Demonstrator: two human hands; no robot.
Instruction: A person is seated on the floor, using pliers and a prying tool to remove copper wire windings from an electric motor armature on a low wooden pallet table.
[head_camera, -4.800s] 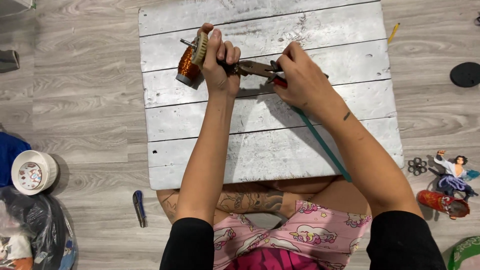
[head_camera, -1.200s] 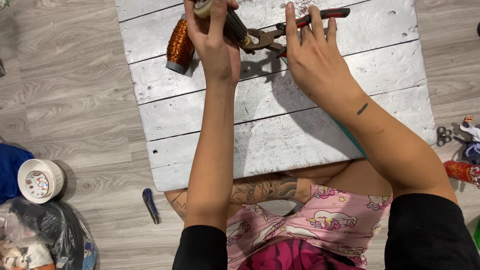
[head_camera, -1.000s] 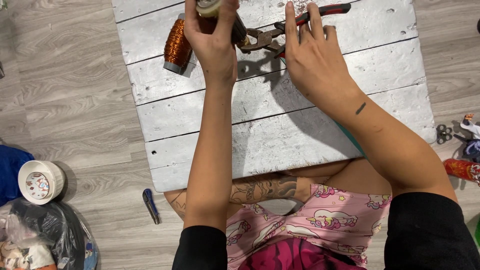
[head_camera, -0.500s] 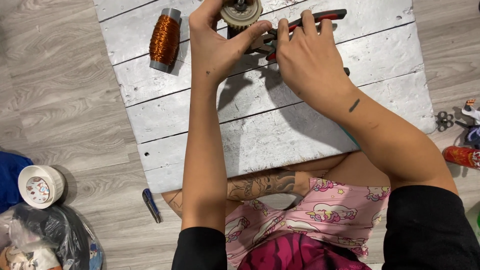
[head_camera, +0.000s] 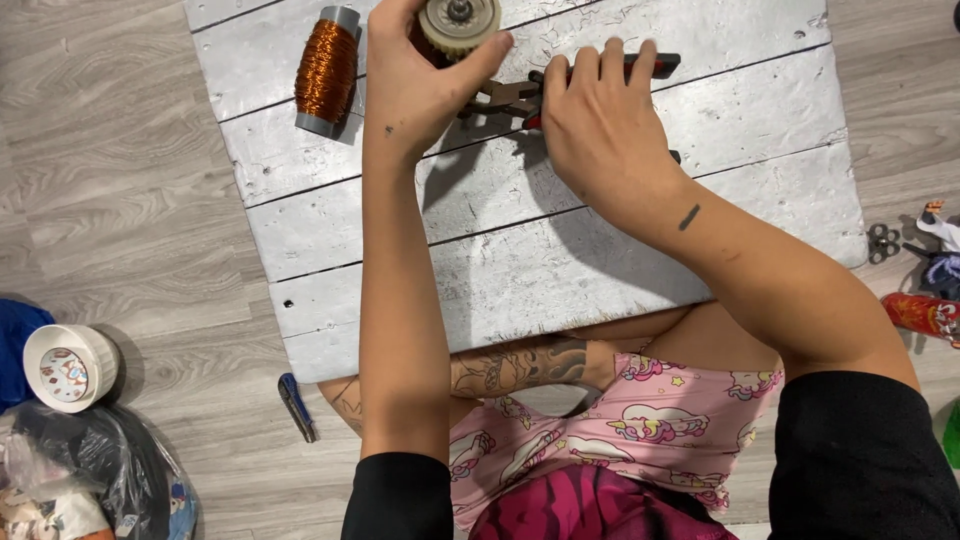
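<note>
My left hand (head_camera: 415, 95) is raised over the far edge of a whitewashed plank board (head_camera: 600, 270) and grips a round cream toothed part with a metal hub (head_camera: 460, 20). Just right of it, my right hand (head_camera: 600, 130) is closed on the red-and-black handles of a pair of rusty pliers (head_camera: 500, 97). The plier jaws point left, toward the round part, and meet it just under my left thumb. A spool of copper wire (head_camera: 327, 70) lies on the board, left of my left hand and apart from it.
A white bowl (head_camera: 70, 365) and a dark plastic bag (head_camera: 100, 480) sit on the wood floor at lower left. A small blue tool (head_camera: 297, 405) lies near my knee. Toy figures (head_camera: 935, 290) and a small metal piece (head_camera: 882, 240) lie right of the board.
The copper spool, earlier up against my left hand, now lies alone on the board. My left hand has turned the round part face-up, and both hands sit higher in the view.
</note>
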